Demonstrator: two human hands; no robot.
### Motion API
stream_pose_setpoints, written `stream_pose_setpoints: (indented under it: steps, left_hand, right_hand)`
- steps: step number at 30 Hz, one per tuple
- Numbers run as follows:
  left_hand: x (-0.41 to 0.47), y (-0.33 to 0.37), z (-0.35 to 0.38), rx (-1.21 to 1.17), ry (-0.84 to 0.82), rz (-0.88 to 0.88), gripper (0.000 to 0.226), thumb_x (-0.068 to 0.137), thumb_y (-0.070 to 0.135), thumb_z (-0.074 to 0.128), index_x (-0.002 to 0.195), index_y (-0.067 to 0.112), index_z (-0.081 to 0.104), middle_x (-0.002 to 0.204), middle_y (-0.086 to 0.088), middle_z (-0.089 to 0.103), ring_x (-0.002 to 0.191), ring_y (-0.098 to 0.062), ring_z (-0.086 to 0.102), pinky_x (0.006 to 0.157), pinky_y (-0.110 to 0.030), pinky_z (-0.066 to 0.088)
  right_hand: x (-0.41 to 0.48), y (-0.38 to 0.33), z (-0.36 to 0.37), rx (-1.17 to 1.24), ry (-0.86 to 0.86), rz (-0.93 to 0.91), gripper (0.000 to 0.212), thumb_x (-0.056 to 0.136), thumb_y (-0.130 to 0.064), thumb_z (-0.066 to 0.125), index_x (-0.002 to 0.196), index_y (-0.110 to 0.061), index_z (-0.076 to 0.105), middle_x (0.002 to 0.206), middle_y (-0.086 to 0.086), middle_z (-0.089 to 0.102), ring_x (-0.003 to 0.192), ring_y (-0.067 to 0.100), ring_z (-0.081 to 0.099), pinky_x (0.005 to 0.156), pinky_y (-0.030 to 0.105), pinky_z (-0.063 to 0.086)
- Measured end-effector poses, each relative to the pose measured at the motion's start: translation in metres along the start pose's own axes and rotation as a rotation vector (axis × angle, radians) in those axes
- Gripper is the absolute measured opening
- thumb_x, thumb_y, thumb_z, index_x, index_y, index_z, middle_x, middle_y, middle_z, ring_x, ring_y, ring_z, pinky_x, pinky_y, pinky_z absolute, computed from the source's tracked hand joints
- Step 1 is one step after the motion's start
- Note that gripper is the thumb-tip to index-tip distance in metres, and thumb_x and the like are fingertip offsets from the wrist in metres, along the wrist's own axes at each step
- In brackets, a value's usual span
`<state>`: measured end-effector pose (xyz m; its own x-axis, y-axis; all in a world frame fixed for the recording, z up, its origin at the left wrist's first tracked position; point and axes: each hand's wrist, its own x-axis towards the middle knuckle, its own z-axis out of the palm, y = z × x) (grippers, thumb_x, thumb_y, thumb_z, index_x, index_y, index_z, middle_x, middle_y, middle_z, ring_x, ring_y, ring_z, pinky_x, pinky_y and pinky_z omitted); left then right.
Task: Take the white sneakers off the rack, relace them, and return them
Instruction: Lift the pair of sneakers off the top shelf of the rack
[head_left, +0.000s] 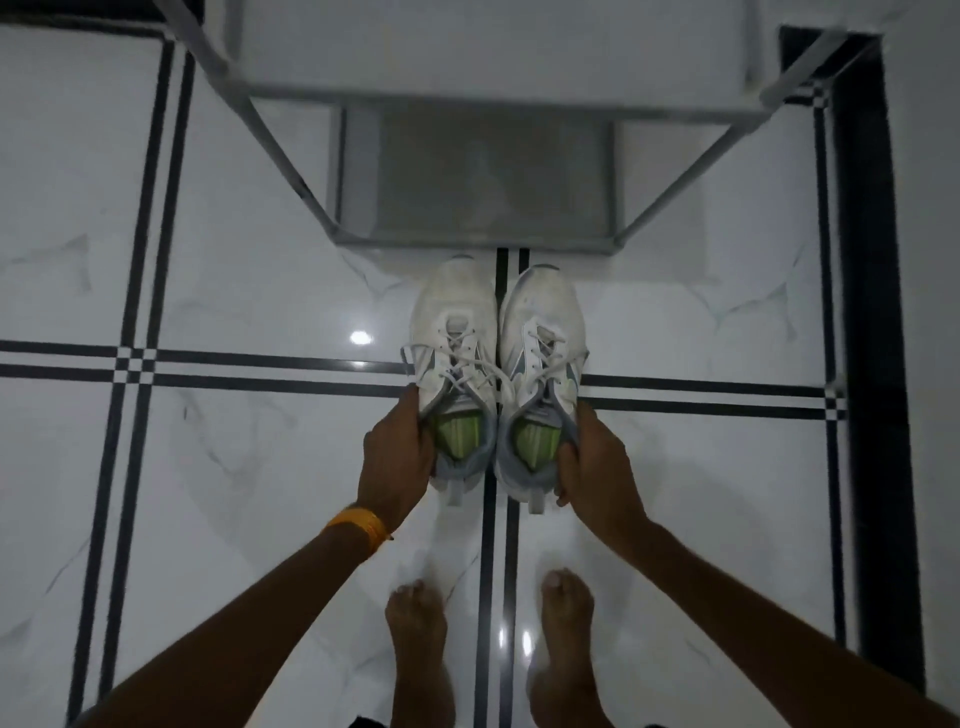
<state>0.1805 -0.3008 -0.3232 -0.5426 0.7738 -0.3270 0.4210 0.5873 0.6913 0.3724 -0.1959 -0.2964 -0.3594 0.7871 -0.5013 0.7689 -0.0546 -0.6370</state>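
Holding both sneakers in front of the rack

Holding one white sneaker in each hand, I have the pair side by side, toes pointing away from me toward the rack (467, 171). My left hand (397, 457) is closed around the outer heel of the left sneaker (452, 338), thumb on the collar edge, fingers wrapped under where I cannot see them. My right hand (592, 467) is closed the same way on the heel of the right sneaker (543, 338), with fingertips curled over the back rim. The two shoes nearly touch along their inner sides. Both are laced, with loose lace ends trailing across the tongues, and green insoles show inside the grey-lined openings.

The rack stands just beyond the toes, a grey metal frame with slanting legs and a grey lower shelf; a pale upper shelf fills the top of the view. Nothing lies between the toes and the lower shelf's front edge. Whether the shoes rest on the floor or hang just above it I cannot tell.

The floor (234, 467) is glossy white marble tile crossed by paired black stripes, one pair running straight under the gap between the shoes. An orange band (358, 525) sits on my left wrist. My bare feet (415, 639) stand on the tiles below my hands, either side of the stripe. A broad black border runs along the right edge.
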Motion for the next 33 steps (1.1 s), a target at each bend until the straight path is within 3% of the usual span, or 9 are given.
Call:
stream_pose_setpoints:
  steps: [5,14,18,20,22,24,27,30,33]
  left_hand:
    - [0.055,-0.046,0.049,0.094,0.03,0.061,0.029,0.096,0.005,0.044,0.124,0.007,0.051,0.096,-0.009,0.067,0.077,-0.022,0.06,0.069,-0.027,0.045]
    - [0.088,-0.102,0.106,0.054,0.074,0.142,0.025,0.096,0.009,0.047,0.12,0.007,0.051,0.086,0.0,0.063,0.066,-0.009,0.052,0.057,-0.008,0.037]
    - [0.09,-0.109,0.101,0.08,0.098,0.171,0.028,0.097,0.037,0.047,0.116,0.016,0.05,0.068,0.011,0.056,0.059,-0.005,0.055,0.053,-0.017,0.041]
    - [0.093,-0.109,0.09,0.159,0.207,0.212,0.045,0.097,0.05,0.044,0.13,0.02,0.046,0.082,0.009,0.057,0.069,-0.01,0.057,0.063,-0.028,0.046]
    - [0.098,-0.109,0.08,0.139,0.288,0.292,0.045,0.098,0.045,0.046,0.136,0.022,0.045,0.099,0.006,0.053,0.076,-0.01,0.055,0.07,-0.028,0.045]
    - [0.108,-0.108,0.077,0.087,0.21,0.392,0.031,0.099,0.033,0.049,0.127,0.022,0.055,0.107,0.004,0.057,0.071,-0.006,0.056,0.071,-0.026,0.046]
    - [0.121,-0.1,0.078,0.05,0.036,0.445,0.007,0.097,0.021,0.053,0.098,0.019,0.06,0.096,0.002,0.062,0.069,-0.008,0.059,0.065,-0.024,0.05]
    - [0.125,-0.09,0.077,0.082,0.014,0.427,0.009,0.098,0.019,0.052,0.089,0.016,0.054,0.082,0.001,0.061,0.064,-0.01,0.057,0.051,-0.014,0.043]
    - [0.126,-0.087,0.078,0.024,-0.032,0.339,0.012,0.099,0.018,0.047,0.089,0.012,0.051,0.08,-0.006,0.063,0.067,-0.021,0.06,0.058,-0.03,0.054]
  right_hand:
    - [0.071,0.049,0.04,-0.053,-0.012,-0.086,0.016,0.097,-0.01,0.045,0.112,-0.01,0.049,0.094,0.012,0.064,0.076,0.03,0.066,0.067,0.042,0.06]
    - [0.112,0.1,0.072,-0.076,-0.075,-0.064,0.008,0.097,-0.008,0.046,0.099,-0.015,0.042,0.076,0.01,0.062,0.052,0.023,0.065,0.045,0.032,0.056]
    - [0.123,0.089,0.05,-0.397,-0.198,-0.118,0.029,0.093,-0.042,0.051,0.094,-0.014,0.046,0.077,0.005,0.063,0.063,0.024,0.064,0.052,0.035,0.049]
    - [0.126,0.075,0.03,-0.657,-0.044,-0.275,0.045,0.089,-0.058,0.046,0.107,-0.017,0.052,0.084,-0.001,0.059,0.074,0.02,0.057,0.064,0.032,0.043]
    - [0.123,0.058,0.02,-0.634,0.169,-0.468,0.049,0.092,-0.049,0.05,0.129,-0.018,0.049,0.097,-0.002,0.057,0.076,0.015,0.05,0.071,0.03,0.039]
    - [0.124,0.041,0.033,-0.411,0.161,-0.59,0.04,0.094,-0.032,0.056,0.13,-0.017,0.053,0.108,-0.002,0.061,0.078,0.013,0.054,0.078,0.031,0.044]
    - [0.138,0.024,0.071,-0.325,-0.014,-0.614,0.028,0.094,-0.015,0.057,0.121,-0.013,0.063,0.112,0.005,0.067,0.083,0.02,0.065,0.08,0.036,0.054]
    - [0.157,0.022,0.094,-0.365,-0.06,-0.584,0.015,0.091,-0.005,0.057,0.097,-0.008,0.07,0.08,0.008,0.07,0.064,0.022,0.069,0.068,0.037,0.06]
    - [0.165,0.024,0.102,-0.401,0.001,-0.606,0.011,0.086,-0.005,0.059,0.084,-0.009,0.069,0.08,0.008,0.07,0.074,0.023,0.068,0.07,0.036,0.055]
